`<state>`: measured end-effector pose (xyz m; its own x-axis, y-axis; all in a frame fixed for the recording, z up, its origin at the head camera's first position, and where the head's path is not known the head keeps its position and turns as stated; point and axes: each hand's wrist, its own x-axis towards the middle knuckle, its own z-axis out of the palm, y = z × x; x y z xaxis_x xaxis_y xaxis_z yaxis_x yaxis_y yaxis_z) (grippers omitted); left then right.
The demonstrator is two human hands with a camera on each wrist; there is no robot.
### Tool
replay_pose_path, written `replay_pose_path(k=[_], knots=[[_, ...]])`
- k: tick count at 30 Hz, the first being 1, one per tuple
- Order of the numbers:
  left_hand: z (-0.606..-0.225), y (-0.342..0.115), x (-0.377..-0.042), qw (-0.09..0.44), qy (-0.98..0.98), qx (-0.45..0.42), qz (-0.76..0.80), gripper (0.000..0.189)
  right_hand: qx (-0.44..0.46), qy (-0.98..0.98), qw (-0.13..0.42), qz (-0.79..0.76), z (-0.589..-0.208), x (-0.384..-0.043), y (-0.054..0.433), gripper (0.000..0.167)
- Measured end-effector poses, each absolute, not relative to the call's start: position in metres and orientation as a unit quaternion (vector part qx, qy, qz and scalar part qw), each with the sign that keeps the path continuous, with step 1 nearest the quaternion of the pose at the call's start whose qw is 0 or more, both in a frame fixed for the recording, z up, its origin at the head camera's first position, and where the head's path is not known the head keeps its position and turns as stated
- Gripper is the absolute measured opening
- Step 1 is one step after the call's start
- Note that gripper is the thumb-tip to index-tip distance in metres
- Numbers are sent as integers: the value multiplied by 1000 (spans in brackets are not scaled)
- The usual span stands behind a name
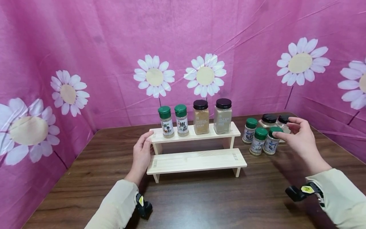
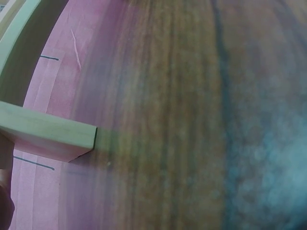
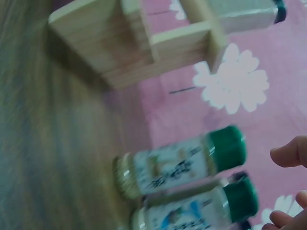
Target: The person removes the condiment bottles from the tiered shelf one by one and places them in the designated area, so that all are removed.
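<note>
In the head view my left hand (image 1: 141, 154) holds the left end of a two-tier wooden rack (image 1: 197, 161), its fingertips at the upper shelf's corner. Part of that rack (image 2: 48, 127) also fills the left side of the left wrist view. My right hand (image 1: 300, 138) is over a group of spice jars, thumb and fingers spread apart with nothing between them. Its thumb comes close to the green cap of a front spice jar (image 1: 271, 144). Another green-capped spice jar (image 1: 258, 144) stands just left of that one. The right wrist view shows the thumb (image 3: 290, 152) apart from the green caps.
Two green-capped shakers (image 1: 166, 124) and two black-capped square jars (image 1: 223, 117) stand in a row on the upper shelf. Behind the front spice jars are a third green-capped jar (image 1: 249, 131) and two black-capped jars (image 1: 268, 120). A pink flowered cloth (image 1: 114, 63) hangs behind the brown table (image 1: 194, 203).
</note>
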<state>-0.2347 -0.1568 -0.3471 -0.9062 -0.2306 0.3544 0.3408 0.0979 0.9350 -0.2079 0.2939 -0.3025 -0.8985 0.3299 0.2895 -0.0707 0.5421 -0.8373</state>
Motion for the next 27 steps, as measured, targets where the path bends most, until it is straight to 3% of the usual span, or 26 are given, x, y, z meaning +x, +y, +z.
replay_pose_path(k=[8,27], knots=[[-348,-158,-233,213,-717,-34,-663,34,-58,-809,243,532,-283,-206,277,52],[-347,-157,-233,210,-704,-38,-678,35,35,-754,183,630,-266,-212,200,63]])
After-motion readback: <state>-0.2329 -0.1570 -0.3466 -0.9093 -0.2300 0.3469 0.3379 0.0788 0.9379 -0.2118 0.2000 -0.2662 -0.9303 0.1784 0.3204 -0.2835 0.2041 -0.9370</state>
